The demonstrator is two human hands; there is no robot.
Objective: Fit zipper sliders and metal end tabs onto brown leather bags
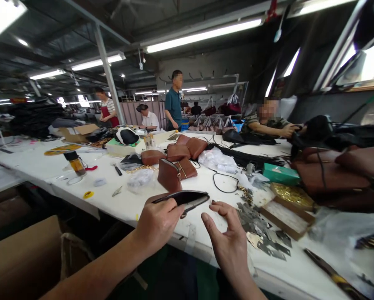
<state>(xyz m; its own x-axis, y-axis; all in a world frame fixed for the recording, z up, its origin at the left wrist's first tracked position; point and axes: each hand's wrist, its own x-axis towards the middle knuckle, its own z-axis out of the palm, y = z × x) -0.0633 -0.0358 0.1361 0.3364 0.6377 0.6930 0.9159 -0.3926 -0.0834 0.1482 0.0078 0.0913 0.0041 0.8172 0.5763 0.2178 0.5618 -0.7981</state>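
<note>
My left hand [157, 227] is closed on the near edge of a small leather pouch [187, 196], whose mouth gapes and shows a dark lining. The pouch is tilted above the front of the white table. My right hand [229, 235] is just right of it, apart from it, with thumb and fingers spread and nothing visible in them. Right behind the pouch stands a brown leather bag [168, 176]. More brown bags [177, 152] lie in a cluster farther back.
On the right are thin metal plates [262, 229], a cardboard tray [287, 218], gold-coloured fittings [291, 195], a green box [280, 174] and pliers [326, 266]. To the left are a jar [76, 164] and yellow tape [88, 195]. Several people are around the table.
</note>
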